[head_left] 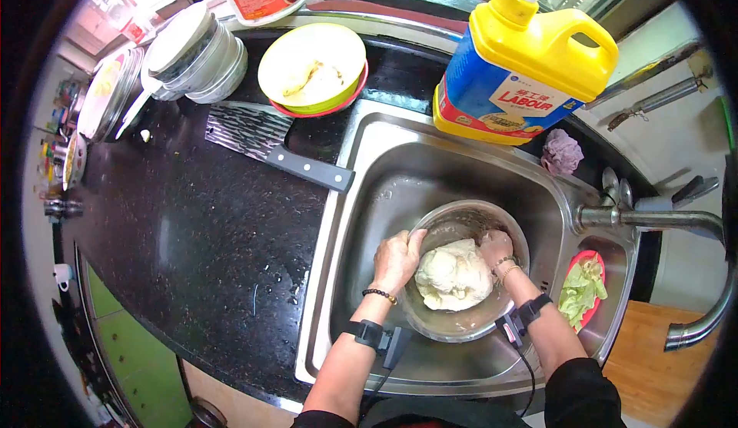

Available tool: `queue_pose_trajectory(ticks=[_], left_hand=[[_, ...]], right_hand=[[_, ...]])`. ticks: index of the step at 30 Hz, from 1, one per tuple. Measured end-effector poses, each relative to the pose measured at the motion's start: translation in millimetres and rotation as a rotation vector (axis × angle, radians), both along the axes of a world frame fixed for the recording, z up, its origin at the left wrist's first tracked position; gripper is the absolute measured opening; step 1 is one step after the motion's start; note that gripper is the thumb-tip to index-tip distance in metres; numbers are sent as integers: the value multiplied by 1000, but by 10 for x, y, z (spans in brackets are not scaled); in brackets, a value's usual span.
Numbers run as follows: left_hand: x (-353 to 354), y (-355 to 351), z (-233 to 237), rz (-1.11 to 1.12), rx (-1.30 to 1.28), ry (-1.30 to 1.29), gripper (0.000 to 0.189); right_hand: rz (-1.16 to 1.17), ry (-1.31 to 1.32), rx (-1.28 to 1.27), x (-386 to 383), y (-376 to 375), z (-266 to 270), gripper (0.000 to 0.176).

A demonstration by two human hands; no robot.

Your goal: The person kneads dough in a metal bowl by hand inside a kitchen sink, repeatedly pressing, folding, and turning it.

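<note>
From the head camera, I look down into a brushed stainless sink (380,190) set in the right part of the desk (192,228), a black, speckled, glossy stone slab. A round steel bowl (461,328) stands on the sink's floor, about midway between its left and right walls. In it lies a pale, lumpy mound of dough (453,274), soft-looking and uneven on top.

My left hand (396,259) sits on the bowl's left rim, fingers curled over the edge and clamped on it. My right hand (498,247) is pressed against the dough's far right side. Its fingers are tucked out of sight, so I cannot tell whether they are closed or spread. Both my wrists carry dark bands.

At the sink's right edge, a small red plate (586,257) holds crinkled green leaves. A curved metal faucet (669,219) reaches in from the right.

On the desk beside the sink's far left corner lies a broad cleaver (250,128) with a dark riveted handle. Beyond it, a yellow bowl (311,63) sits on a red dish. A boxy yellow detergent jug (523,67) stands at the sink's far edge.
</note>
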State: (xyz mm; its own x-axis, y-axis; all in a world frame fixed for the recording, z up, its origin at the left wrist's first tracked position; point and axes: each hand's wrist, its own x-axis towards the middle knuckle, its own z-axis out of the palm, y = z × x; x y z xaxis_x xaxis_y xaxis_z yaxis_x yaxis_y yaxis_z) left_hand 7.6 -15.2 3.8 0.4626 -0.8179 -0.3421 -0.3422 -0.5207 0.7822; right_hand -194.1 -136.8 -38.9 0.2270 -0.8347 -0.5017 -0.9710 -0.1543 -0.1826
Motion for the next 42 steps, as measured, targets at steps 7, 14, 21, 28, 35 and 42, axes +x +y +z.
queue_pose_trajectory(ticks=[7, 14, 21, 28, 35, 42], left_hand=[[22, 7, -53, -31, -51, -30, 43], [22, 7, -18, -16, -25, -17, 44], [20, 6, -29, -6, -17, -20, 45], [8, -6, -73, -6, -33, -15, 45], [18, 4, -28, -5, -2, -9, 46], [10, -3, 15, 11, 29, -51, 46]], right_hand=[[99, -373, -3, 786, 366, 20, 28], [184, -307, 14, 600, 195, 64, 26], [119, -107, 11, 470, 3, -12, 28], [507, -332, 262, 912, 342, 132, 24], [182, -345, -170, 52, -138, -99, 32], [-331, -381, 169, -158, 40, 2, 30]])
